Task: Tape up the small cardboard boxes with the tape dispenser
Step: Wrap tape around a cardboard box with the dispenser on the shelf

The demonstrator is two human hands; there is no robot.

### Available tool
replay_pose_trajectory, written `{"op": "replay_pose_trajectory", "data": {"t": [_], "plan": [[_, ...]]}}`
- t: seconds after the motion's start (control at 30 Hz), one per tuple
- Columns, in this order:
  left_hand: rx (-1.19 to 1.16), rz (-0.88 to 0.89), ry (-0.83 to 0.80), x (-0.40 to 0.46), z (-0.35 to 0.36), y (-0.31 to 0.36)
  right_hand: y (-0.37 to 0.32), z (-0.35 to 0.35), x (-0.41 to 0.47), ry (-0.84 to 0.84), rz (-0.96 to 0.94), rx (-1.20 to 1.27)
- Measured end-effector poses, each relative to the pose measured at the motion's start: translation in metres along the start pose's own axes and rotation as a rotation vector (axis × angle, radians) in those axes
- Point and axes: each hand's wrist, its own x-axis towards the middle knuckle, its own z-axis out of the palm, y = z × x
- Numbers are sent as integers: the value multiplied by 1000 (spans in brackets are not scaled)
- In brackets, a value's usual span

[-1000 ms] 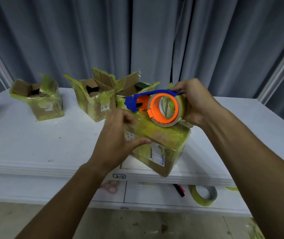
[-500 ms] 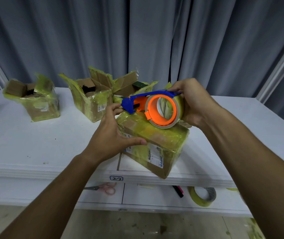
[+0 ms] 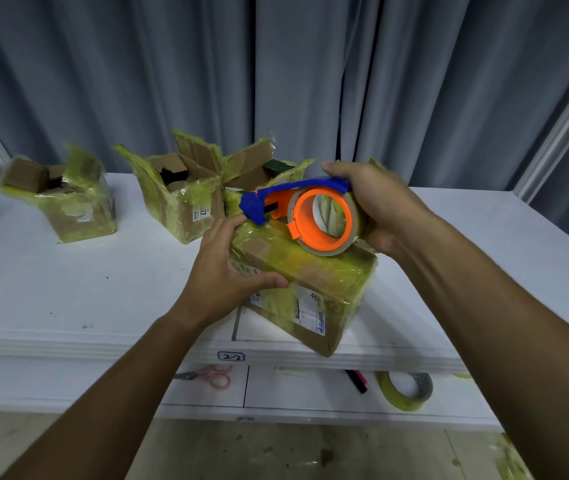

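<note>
At frame centre, the left hand (image 3: pixel 222 271) grips the yellow-taped small cardboard box (image 3: pixel 310 289); the right hand (image 3: pixel 380 206) clasps the blue-and-orange tape dispenser (image 3: pixel 304 213), hiding the dispenser's far side.

Packing or taping workstation, staged rather than domestic. White table (image 3: pixel 68 271) is landmark. Behind table: grey floor-length curtain (image 3: pixel 207 81) as backdrop, white frame posts at both edges. On table, far side: several small cardboard boxes (image 3: pixel 179 199) with flaps open, wrapped in yellowish tape. On table's front edge: handwritten label "2-2" (image 3: pixel 231 356). Below table top: white shelf (image 3: pixel 310 393) holding scissors (image 3: pixel 212 375), marker (image 3: pixel 356 381), tape roll (image 3: pixel 406 389). Beneath shelf: bare scuffed floor (image 3: pixel 276 452) with tape scraps.
</note>
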Motion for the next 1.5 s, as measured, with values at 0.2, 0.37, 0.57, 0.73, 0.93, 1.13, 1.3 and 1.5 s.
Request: {"op": "replay_pose_trajectory", "data": {"t": [0.2,0.37,0.57,0.73,0.93,1.13,1.3,1.5], "plan": [[59,49,15,5,-3,-2,-8,-2,-8,0,-20,-46],[102,92,10,6,-4,1,-11,-8,-12,-3,-28,-76],[148,141,0,7,-6,3,-11,-14,-14,-16,-35,-100],[98,156,-11,6,-2,2,-9,-16,-17,-23,-19,-35],[-80,65,-50,4,2,3,-4,-13,-21,-24,-28,32],[-51,63,-40,4,1,2,-8,-9,-24,15,-128,-103],[-45,74,-13,4,1,1,-35,-31,-33,116,-208,-80],[11,97,-15,5,1,3,-27,-45,-39,65,-151,-138]]}}
